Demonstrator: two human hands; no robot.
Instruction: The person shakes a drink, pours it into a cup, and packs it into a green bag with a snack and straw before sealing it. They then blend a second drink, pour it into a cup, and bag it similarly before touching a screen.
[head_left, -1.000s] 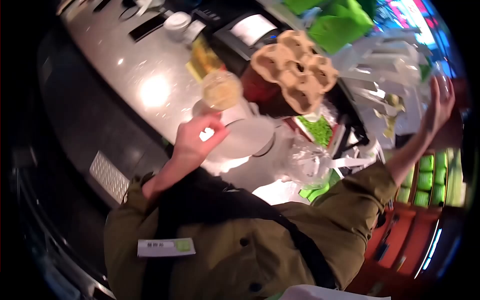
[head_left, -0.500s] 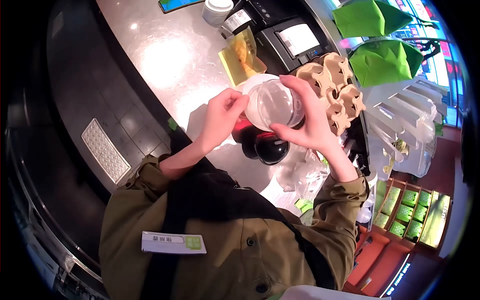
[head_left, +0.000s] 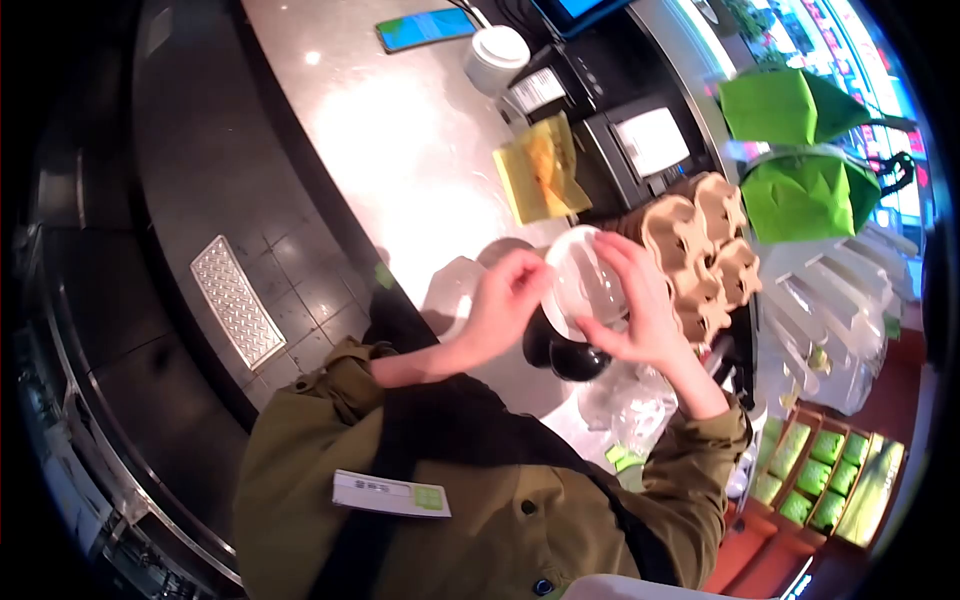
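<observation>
Right hand [head_left: 648, 318] drawn inward, gripping clear container [head_left: 592, 285], left hand [head_left: 506, 300] pinching its rim, cardboard carrier [head_left: 680, 255] alongside

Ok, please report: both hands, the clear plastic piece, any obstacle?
Right hand around clear round plastic piece, cup or lid unclear. Left hand bunched at its left edge, contact uncertain. Brown moulded cardboard carrier close beside right hand, not clearly blocking.

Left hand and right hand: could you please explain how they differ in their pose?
The left hand has its fingers curled in, whereas the right hand spreads its fingers around the clear plastic piece.
The left hand is at the piece's left edge, whereas the right hand comes from the opposite side.
Both hands are bare, with olive sleeves ending short of the wrists.
</observation>
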